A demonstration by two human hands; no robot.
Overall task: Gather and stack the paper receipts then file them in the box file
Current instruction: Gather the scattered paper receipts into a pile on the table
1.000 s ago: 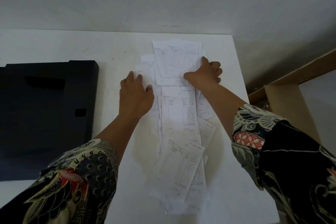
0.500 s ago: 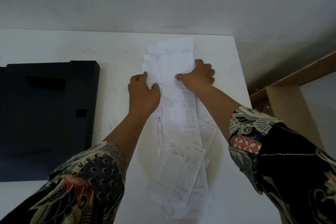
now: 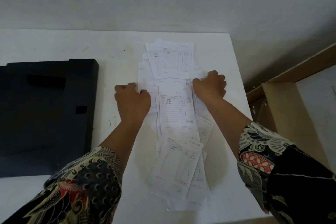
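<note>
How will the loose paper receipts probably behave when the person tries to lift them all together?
The receipts look like thin single sheets, so they will probably bend and droop at unsupported ends. They lie fanned and overlapping in a long strip on the white table, so some may slide out. Both the left hand and the right hand hold only the far part.

Left hand (image 3: 132, 102) and right hand (image 3: 210, 85) moved apart to receipts' (image 3: 175, 107) side edges, fingers now curled; top sheets spread back toward upper frame.
</note>
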